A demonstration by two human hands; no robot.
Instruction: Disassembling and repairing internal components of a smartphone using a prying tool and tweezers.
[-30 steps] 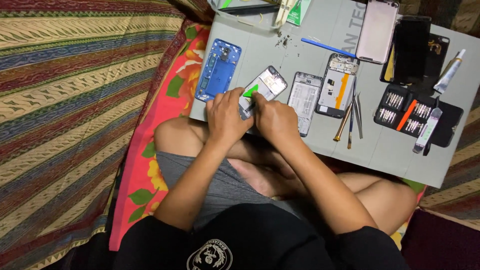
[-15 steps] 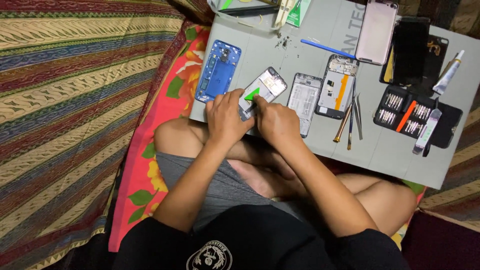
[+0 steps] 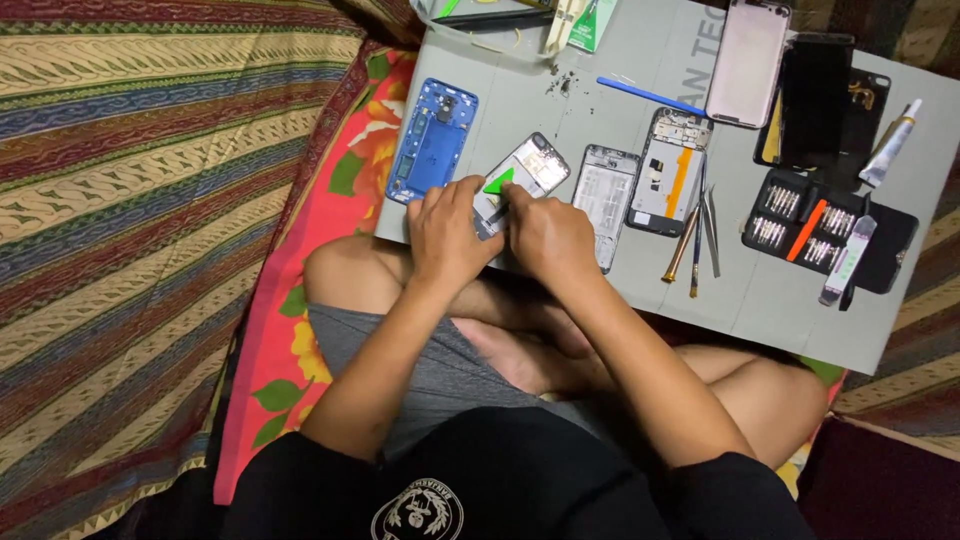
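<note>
Left hand (image 3: 447,238), centre of frame: fingers curled, gripping lower end of opened phone (image 3: 521,180). Right hand (image 3: 547,238), touching beside it: closed around thin tool at phone's edge, green triangular pick (image 3: 499,183) on top. Phone flat on grey work mat (image 3: 800,310). Upper left: blue phone frame (image 3: 432,141). Right: tweezers (image 3: 711,225), black screwdriver bit case (image 3: 812,232).

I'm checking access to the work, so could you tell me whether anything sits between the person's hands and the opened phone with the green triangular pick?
Nothing visible does. The left hand and right hand already rest on the near end of the opened phone, beside the green pick. The blue phone frame and grey frame lie apart on either side on the grey mat.
</note>
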